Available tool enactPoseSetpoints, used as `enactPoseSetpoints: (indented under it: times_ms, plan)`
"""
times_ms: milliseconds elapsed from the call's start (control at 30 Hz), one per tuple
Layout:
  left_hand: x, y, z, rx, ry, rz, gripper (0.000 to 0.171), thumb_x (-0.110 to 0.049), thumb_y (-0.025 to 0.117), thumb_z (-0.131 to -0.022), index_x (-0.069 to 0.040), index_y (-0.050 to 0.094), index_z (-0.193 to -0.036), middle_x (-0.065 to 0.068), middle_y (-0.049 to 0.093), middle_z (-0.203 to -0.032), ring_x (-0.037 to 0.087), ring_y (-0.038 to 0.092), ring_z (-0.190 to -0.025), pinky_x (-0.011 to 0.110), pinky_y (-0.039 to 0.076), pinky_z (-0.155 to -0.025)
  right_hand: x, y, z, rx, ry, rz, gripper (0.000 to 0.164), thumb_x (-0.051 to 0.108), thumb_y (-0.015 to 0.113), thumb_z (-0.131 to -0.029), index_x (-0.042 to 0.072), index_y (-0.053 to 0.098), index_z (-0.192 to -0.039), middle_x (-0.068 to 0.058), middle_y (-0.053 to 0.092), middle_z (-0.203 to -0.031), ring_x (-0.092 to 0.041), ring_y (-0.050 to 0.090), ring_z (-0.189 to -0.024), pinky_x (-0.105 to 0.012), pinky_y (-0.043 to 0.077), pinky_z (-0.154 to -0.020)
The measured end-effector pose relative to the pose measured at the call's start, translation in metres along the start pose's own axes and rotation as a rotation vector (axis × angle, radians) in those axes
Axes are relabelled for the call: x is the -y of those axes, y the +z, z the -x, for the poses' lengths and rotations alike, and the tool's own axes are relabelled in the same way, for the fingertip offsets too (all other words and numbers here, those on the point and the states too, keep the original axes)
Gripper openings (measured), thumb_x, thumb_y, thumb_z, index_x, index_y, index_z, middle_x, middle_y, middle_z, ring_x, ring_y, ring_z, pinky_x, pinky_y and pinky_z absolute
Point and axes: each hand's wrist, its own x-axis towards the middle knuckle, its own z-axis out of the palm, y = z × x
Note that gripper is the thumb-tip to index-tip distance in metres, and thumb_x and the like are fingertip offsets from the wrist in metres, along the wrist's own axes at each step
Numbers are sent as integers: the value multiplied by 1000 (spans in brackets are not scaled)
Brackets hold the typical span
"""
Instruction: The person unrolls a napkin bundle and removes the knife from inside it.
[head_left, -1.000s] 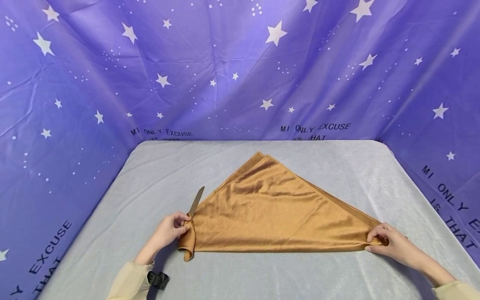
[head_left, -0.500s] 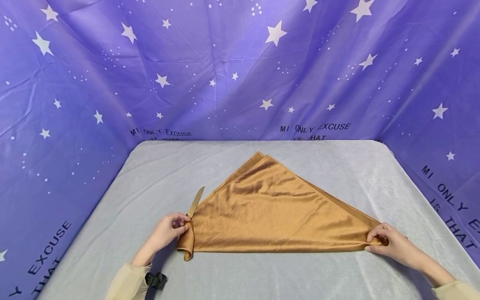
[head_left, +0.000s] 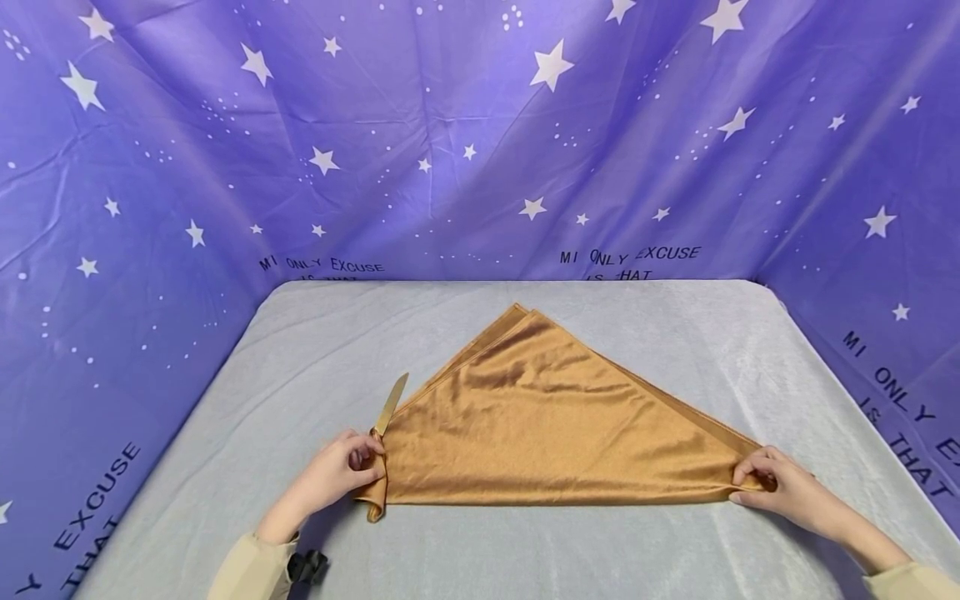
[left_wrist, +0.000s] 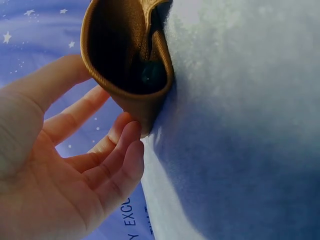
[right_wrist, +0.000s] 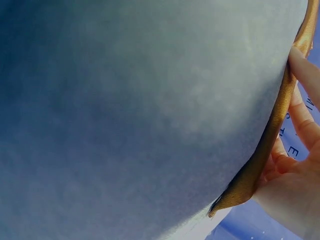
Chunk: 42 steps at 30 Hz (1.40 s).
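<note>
A golden-brown satiny cloth (head_left: pixel 540 417), folded into a triangle, lies on the table with its long edge toward me. Its left corner is rolled around a knife, whose gold-coloured blade (head_left: pixel 392 407) sticks out past the far end of the roll. My left hand (head_left: pixel 330 473) grips this roll with thumb and fingers. In the left wrist view the near end of the roll (left_wrist: pixel 132 102) gapes like a tube, and a dark rounded end (left_wrist: pixel 152 75) shows inside. At the right corner my right hand (head_left: pixel 795 492) pinches the cloth; the right wrist view shows its hanging edge (right_wrist: pixel 272 130).
A pale grey plush cover (head_left: pixel 300 350) lies over the table. Purple curtains (head_left: pixel 450 200) with white stars and printed words stand behind and on both sides. A black band or device (head_left: pixel 307 567) is at my left wrist.
My left hand has slid slightly down and left, its fingers now further over the roll. The blade has turned a little and looks brighter. The right hand stays put.
</note>
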Motion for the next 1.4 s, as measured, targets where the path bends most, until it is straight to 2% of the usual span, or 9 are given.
enactPoseSetpoints:
  times_ms: [400, 600, 933, 1233, 1400]
  plan:
    - [4, 7, 2, 34, -39, -35, 19, -16, 72, -72, -16, 61, -87, -1, 41, -75, 5, 36, -60, 21, 33, -54, -1, -1, 0, 9, 7, -11, 29, 2, 75, -63, 19, 55, -74, 10, 47, -81, 2, 37, -74, -15, 29, -61]
    - [5, 9, 0, 10, -36, -83, 20, -14, 74, -69, -14, 60, -84, -2, 42, -74, 6, 36, -60, 21, 32, -54, -4, -1, 0, 8, -3, -9, 30, -1, 75, -62, 18, 55, -74, 9, 47, -81, 2, 36, -74, -15, 29, -61]
    - [2, 9, -2, -7, -68, -94, 20, -10, 75, -67, -11, 61, -81, -1, 46, -71, 9, 39, -61, 23, 33, -55, -4, 0, 0, 5, 4, -7, 30, -1, 75, -61, 18, 55, -74, 9, 46, -81, 2, 36, -73, -16, 28, -60]
    - [4, 9, -5, 5, -94, -54, 20, -1, 71, -66, -10, 56, -77, -3, 46, -63, 5, 38, -53, 21, 34, -49, -3, 0, 1, -9, -10, 7, 30, 3, 76, -61, 20, 55, -74, 10, 46, -81, 3, 36, -75, -14, 28, -62]
    - [6, 7, -5, -13, -116, -2, 21, 1, 66, -62, -8, 55, -76, -3, 45, -61, 5, 38, -52, 21, 34, -48, -3, 0, 0, -13, -14, 4, 31, 2, 76, -61, 20, 55, -73, 11, 47, -81, 3, 36, -75, -13, 28, -63]
